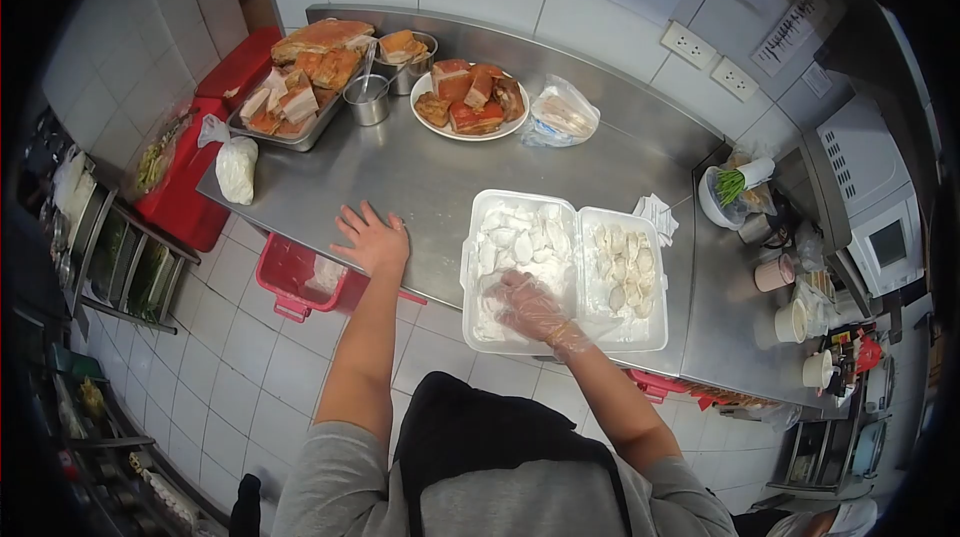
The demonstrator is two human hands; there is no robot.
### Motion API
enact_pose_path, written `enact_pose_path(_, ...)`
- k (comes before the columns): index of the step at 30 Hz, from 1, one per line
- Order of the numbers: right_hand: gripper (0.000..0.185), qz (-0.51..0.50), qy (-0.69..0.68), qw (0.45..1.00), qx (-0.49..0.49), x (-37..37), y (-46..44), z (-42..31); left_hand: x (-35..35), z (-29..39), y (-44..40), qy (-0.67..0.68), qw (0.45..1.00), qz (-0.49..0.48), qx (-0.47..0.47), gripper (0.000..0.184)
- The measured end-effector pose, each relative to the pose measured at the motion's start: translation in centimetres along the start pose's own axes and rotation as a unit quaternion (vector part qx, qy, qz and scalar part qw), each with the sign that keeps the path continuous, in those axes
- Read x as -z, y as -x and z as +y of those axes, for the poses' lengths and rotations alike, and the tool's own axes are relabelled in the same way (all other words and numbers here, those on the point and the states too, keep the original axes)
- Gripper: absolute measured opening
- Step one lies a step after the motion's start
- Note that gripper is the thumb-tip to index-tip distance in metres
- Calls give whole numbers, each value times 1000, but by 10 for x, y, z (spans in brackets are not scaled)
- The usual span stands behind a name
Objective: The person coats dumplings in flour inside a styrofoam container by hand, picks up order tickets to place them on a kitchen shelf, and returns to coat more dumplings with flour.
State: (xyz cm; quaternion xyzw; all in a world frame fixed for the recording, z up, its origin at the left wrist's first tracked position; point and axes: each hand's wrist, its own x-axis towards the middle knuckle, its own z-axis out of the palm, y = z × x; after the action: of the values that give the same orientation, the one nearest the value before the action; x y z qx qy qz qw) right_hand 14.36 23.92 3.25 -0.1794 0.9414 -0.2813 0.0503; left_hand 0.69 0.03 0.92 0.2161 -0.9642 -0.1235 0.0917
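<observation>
My left hand (375,242) lies flat on the front edge of the steel table (420,202), fingers spread, holding nothing. A clear plastic glove covers my right hand (532,309), which reaches into the left half of an open white foam box (470,287). Its fingers are bent and together; their tips, and anything they hold, are hidden. White-floured dumplings (520,235) lie in loose flour just beyond that hand. In the box's right half, more dumplings (624,267) sit in rows with less flour on them.
Behind are a tray of roasted pork (300,140), a metal cup (369,107), a plate of pork chunks (472,135) and a plastic bag (563,117). A knotted white bag (237,170) sits at left. A red bin (290,282) stands below. At right is a microwave (880,237).
</observation>
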Motion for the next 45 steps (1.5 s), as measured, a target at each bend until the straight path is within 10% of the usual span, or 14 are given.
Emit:
enact_pose_path(12,36,-34,95,986,133,24,6,-1,-4,0,-3,-3,1000,3,-1,62)
enact_pose_path(21,43,15,-35,999,39,21,15,26,-10,-3,-3,-10,1000,10,-4,62)
enact_pose_path(25,44,-90,151,979,-101,18,33,25,-13,-3,-4,-11,1000,17,-5,62)
enact_pose_path(37,33,-30,-73,992,-95,45,13,-22,-3,-1,-1,1,1000,-5,-3,62)
enact_pose_path(40,33,65,49,996,32,20,4,0,-5,-1,-2,0,1000,-5,-2,62)
enact_pose_path(45,39,-74,40,996,-8,10,0,-10,-6,-3,-2,-3,1000,-2,-5,62)
